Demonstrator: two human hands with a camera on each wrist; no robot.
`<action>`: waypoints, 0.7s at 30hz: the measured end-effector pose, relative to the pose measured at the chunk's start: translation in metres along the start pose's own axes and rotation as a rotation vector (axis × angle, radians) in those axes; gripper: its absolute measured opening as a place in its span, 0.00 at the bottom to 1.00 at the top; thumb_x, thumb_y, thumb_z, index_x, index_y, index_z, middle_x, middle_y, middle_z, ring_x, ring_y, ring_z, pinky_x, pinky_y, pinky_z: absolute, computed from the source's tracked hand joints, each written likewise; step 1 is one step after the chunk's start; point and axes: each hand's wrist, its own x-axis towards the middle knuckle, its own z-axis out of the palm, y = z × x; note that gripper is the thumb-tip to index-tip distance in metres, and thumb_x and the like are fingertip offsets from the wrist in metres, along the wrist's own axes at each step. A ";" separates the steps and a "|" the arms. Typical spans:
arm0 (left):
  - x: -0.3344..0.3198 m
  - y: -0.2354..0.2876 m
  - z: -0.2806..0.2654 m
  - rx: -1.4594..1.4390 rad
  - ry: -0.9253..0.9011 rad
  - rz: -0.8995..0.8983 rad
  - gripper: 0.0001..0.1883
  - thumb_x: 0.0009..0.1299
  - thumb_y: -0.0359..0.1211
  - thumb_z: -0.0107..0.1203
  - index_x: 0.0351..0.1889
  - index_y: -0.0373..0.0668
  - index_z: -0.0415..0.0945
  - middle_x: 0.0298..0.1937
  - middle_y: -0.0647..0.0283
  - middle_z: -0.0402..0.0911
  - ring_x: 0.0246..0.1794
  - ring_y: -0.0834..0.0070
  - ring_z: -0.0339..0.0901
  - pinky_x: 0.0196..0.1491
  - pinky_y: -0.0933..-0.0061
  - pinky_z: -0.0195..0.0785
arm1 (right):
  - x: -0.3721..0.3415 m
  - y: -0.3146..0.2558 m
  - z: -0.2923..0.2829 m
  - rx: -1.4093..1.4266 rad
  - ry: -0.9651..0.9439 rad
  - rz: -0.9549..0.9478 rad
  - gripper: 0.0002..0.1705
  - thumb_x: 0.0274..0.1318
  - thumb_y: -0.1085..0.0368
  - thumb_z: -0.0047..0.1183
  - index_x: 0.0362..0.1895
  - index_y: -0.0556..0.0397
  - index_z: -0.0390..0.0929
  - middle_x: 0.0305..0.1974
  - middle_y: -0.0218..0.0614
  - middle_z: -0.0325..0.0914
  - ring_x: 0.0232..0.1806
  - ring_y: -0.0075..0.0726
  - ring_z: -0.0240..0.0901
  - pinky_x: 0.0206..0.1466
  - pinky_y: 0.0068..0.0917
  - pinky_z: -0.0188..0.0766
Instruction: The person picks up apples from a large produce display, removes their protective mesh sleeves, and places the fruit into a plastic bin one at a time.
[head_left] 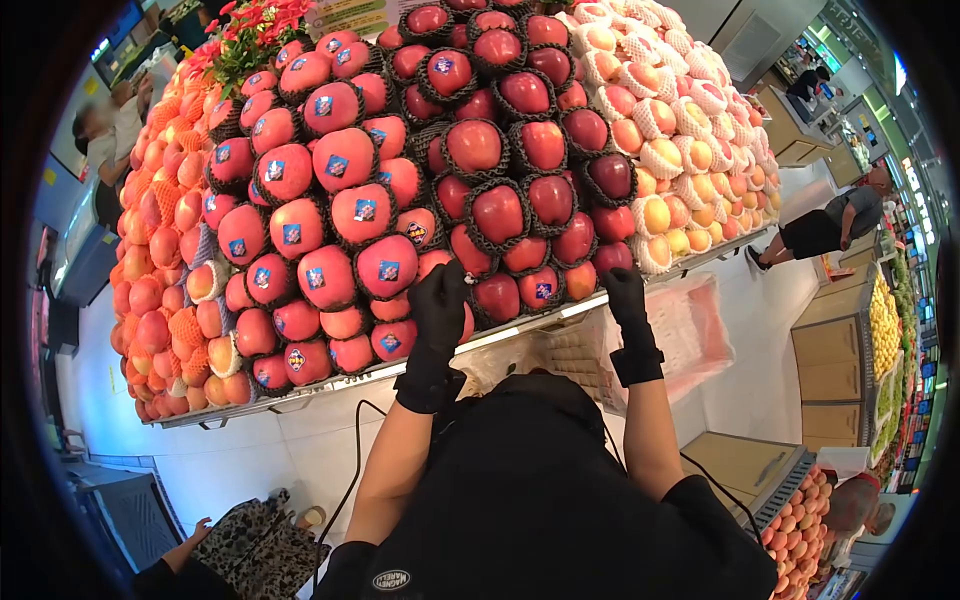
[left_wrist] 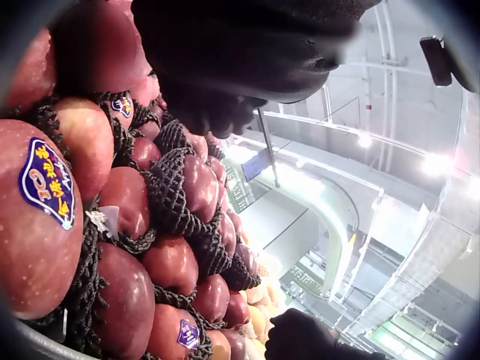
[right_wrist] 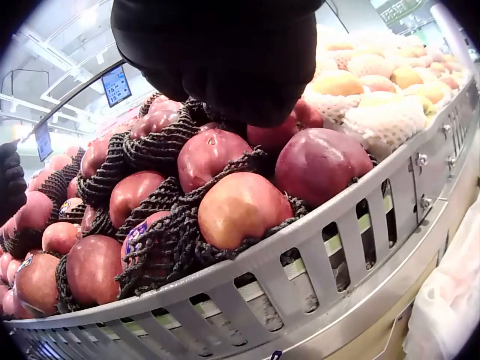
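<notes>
Both hands wear black gloves and are held over the front of a large heap of red apples (head_left: 500, 215), many in black foam nets. My left hand (head_left: 438, 305) has its fingers curled in, with no fruit in it; the left wrist view shows its dark knuckles (left_wrist: 247, 52) above the netted apples. Farther right, my right hand (head_left: 627, 300) is bunched like a fist near the display's front edge. From the right wrist, that glove (right_wrist: 217, 56) covers part of the apples behind it. Blue stickers mark several apples, among them a large one (left_wrist: 37, 217).
A slatted grey rail (right_wrist: 300, 277) edges the display. Fruit in white foam nets (head_left: 690, 130) lies to the right, fruit in orange nets (head_left: 165, 240) to the left. Below the rail stands a pink-lined crate (head_left: 680, 335). A person in shorts (head_left: 835, 220) is in the right aisle.
</notes>
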 end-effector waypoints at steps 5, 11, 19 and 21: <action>-0.011 0.003 -0.015 -0.201 -0.113 -0.010 0.20 0.76 0.40 0.44 0.20 0.42 0.62 0.16 0.71 0.64 0.17 0.86 0.57 0.22 0.78 0.52 | 0.004 0.004 -0.003 -0.012 -0.104 -0.014 0.15 0.47 0.63 0.51 0.20 0.65 0.72 0.14 0.34 0.64 0.21 0.22 0.61 0.28 0.33 0.61; -0.019 -0.006 -0.017 -0.169 -0.158 -0.041 0.19 0.75 0.37 0.43 0.20 0.40 0.65 0.16 0.70 0.67 0.19 0.86 0.61 0.22 0.76 0.53 | 0.008 0.001 -0.009 -0.021 -0.145 0.002 0.16 0.48 0.61 0.52 0.22 0.65 0.74 0.17 0.37 0.69 0.24 0.24 0.64 0.31 0.33 0.64; -0.050 -0.016 0.014 0.017 0.021 -0.074 0.18 0.75 0.38 0.43 0.23 0.38 0.68 0.17 0.68 0.68 0.20 0.83 0.63 0.25 0.75 0.57 | 0.004 0.044 -0.058 0.028 -0.114 0.030 0.21 0.56 0.56 0.52 0.28 0.66 0.78 0.18 0.36 0.70 0.25 0.24 0.63 0.31 0.33 0.63; -0.054 -0.019 0.024 0.155 0.073 0.018 0.18 0.75 0.38 0.42 0.24 0.39 0.68 0.19 0.69 0.70 0.21 0.83 0.64 0.26 0.76 0.57 | 0.005 0.051 -0.075 -0.005 -0.174 0.054 0.23 0.58 0.56 0.50 0.21 0.65 0.72 0.15 0.29 0.62 0.23 0.22 0.55 0.27 0.34 0.57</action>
